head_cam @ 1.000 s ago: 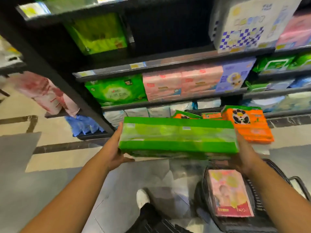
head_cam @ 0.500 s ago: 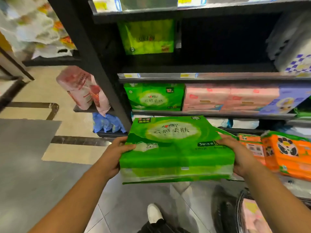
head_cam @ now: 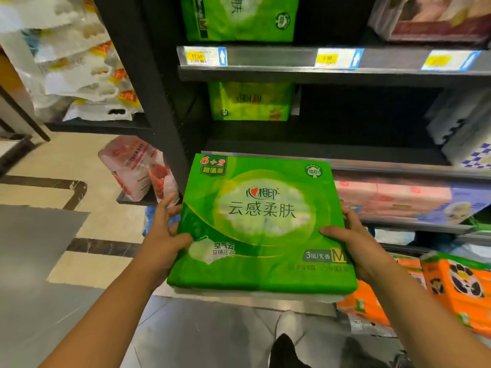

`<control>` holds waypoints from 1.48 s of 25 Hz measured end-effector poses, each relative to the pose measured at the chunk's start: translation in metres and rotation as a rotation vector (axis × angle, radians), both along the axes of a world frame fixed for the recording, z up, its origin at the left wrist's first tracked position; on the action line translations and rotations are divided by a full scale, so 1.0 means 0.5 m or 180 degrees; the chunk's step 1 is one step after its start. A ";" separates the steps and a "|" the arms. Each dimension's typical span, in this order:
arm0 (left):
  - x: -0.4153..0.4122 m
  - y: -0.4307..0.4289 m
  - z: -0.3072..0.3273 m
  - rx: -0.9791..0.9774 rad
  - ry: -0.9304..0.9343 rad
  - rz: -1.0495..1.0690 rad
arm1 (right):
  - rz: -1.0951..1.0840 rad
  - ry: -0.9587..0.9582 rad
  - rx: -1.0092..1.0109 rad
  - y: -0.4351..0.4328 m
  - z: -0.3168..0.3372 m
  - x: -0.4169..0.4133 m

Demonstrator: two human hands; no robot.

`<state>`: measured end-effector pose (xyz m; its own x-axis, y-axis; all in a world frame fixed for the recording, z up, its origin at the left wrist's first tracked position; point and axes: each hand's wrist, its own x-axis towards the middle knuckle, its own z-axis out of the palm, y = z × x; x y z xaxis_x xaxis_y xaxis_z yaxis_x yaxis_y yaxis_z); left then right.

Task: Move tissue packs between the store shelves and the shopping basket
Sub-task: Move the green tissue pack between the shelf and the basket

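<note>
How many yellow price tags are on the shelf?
3, all on the upper rail: left tag, middle tag, and a blurred right tag. The green pack may hide more on the lower rail.

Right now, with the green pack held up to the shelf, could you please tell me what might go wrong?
The left hand and right hand grip the green tissue pack only at its side edges, so the soft wrap may slip. Its far edge looks level with the shelf lip and could catch there. The left hand is near the black upright and might bump it.
</note>
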<state>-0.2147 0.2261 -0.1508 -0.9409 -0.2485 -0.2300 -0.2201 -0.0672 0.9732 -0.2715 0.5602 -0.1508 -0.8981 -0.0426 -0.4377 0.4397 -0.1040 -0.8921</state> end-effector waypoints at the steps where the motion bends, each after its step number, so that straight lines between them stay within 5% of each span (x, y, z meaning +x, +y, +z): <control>1: -0.023 -0.008 0.009 0.0054 0.0059 0.0091 | 0.0014 0.0123 0.0045 -0.009 0.008 -0.019; 10: -0.239 -0.007 0.140 -0.0078 0.0369 0.0394 | 0.0511 0.1622 0.0627 -0.048 0.150 -0.251; 20: -0.356 0.001 0.333 -0.0929 0.1126 0.0860 | 0.0577 0.2314 0.0325 -0.041 0.338 -0.394; 37: -0.480 -0.038 0.536 -0.1799 0.2680 0.1314 | -0.0330 0.3971 0.1122 -0.085 0.528 -0.478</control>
